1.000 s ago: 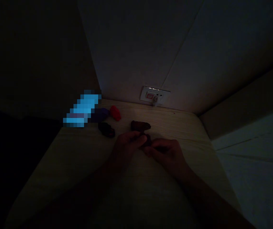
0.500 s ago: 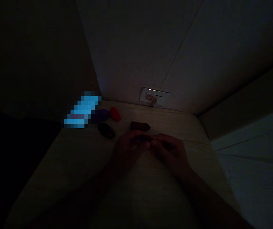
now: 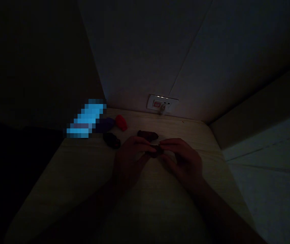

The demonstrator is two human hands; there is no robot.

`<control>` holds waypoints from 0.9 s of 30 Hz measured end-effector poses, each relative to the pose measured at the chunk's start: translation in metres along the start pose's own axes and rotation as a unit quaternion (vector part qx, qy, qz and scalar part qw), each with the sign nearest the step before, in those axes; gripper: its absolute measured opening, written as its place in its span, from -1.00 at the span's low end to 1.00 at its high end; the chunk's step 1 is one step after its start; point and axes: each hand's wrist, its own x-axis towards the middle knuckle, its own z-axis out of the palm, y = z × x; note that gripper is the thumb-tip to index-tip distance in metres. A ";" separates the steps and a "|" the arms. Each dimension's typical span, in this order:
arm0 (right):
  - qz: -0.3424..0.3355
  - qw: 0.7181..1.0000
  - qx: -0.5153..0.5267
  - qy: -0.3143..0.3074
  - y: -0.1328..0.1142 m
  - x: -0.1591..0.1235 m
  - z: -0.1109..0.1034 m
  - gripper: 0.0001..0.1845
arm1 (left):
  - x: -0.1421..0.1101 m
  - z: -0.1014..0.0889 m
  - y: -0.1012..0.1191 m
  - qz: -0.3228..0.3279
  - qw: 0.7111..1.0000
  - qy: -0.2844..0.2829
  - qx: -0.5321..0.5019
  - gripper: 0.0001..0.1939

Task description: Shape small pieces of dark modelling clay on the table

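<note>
The room is very dark. My left hand (image 3: pixel 128 157) and my right hand (image 3: pixel 181 161) meet over a pale wooden table (image 3: pixel 84 176), fingers pinched together on a small dark object (image 3: pixel 155 149) held between them. I cannot make out what that object is. Just beyond my fingers lies another small dark brown piece (image 3: pixel 148 135). Further left on the table lie a black piece (image 3: pixel 111 140), a red piece (image 3: pixel 121 122) and a purple piece (image 3: pixel 106 124).
A glowing blue blurred rectangle (image 3: pixel 86 118) sits at the table's far left corner. A wall socket plate (image 3: pixel 162 103) with something plugged in is on the wall behind. To the right lies a pale bed surface (image 3: pixel 269 169).
Both hands have shifted slightly away from me and up, still pinching the small dark object. The view has drifted a little. The other pieces have not moved.
</note>
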 end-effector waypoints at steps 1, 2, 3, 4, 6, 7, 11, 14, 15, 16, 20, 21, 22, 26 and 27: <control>0.002 1.000 0.003 -0.004 0.000 0.000 0.000 -0.73 | 0.000 0.000 0.000 0.001 1.000 -0.003 0.002 -0.78; 0.003 1.000 0.005 -0.008 0.001 0.000 -0.001 -0.73 | 0.000 0.000 0.000 0.000 1.000 -0.009 0.002 -0.79; 0.005 1.000 0.005 -0.012 0.002 0.000 -0.001 -0.73 | 0.000 0.000 0.000 -0.002 1.000 -0.015 -0.001 -0.80; 0.006 1.000 0.004 -0.013 0.003 -0.001 -0.001 -0.73 | 0.000 0.001 0.000 -0.004 1.000 -0.021 -0.004 -0.82; 0.017 1.000 0.001 -0.004 0.005 -0.002 0.000 -0.74 | 0.000 0.001 0.000 -0.012 0.999 -0.031 -0.012 -0.87; 0.031 0.999 0.003 0.006 0.006 -0.003 0.001 -0.74 | 0.000 0.001 0.001 -0.020 0.999 -0.036 -0.015 -0.89; 0.133 0.990 0.038 0.042 0.008 -0.005 0.005 -0.82 | 0.000 0.002 0.003 -0.072 0.995 -0.057 -0.029 -0.91; 0.152 0.987 0.046 0.021 0.005 -0.006 0.007 -0.89 | 0.000 0.002 0.003 -0.145 0.985 -0.072 -0.050 -0.91; 0.143 0.989 0.047 0.012 0.004 -0.006 0.007 -0.86 | 0.000 0.002 0.003 -0.173 0.980 -0.075 -0.056 -0.91; 0.131 0.990 0.050 0.006 0.003 -0.006 0.007 -0.82 | 0.000 0.003 0.003 -0.198 0.975 -0.079 -0.062 -0.90; 0.106 0.992 0.068 -0.015 0.002 -0.007 0.009 -0.67 | 0.001 0.004 0.004 -0.255 0.957 -0.084 -0.109 -0.90; 0.106 0.992 0.071 -0.020 0.002 -0.007 0.009 -0.65 | 0.001 0.004 0.005 -0.266 0.952 -0.082 -0.128 -0.90; 0.108 0.991 0.073 -0.023 0.003 -0.007 0.009 -0.65 | 0.002 0.005 0.005 -0.278 0.946 -0.078 -0.149 -0.89; 0.127 0.987 0.092 -0.030 0.006 -0.006 0.011 -0.70 | 0.004 0.006 0.007 -0.330 0.916 -0.085 -0.212 -0.79; 0.131 0.986 0.097 -0.030 0.007 -0.006 0.011 -0.73 | 0.003 0.006 0.007 -0.336 0.912 -0.089 -0.219 -0.75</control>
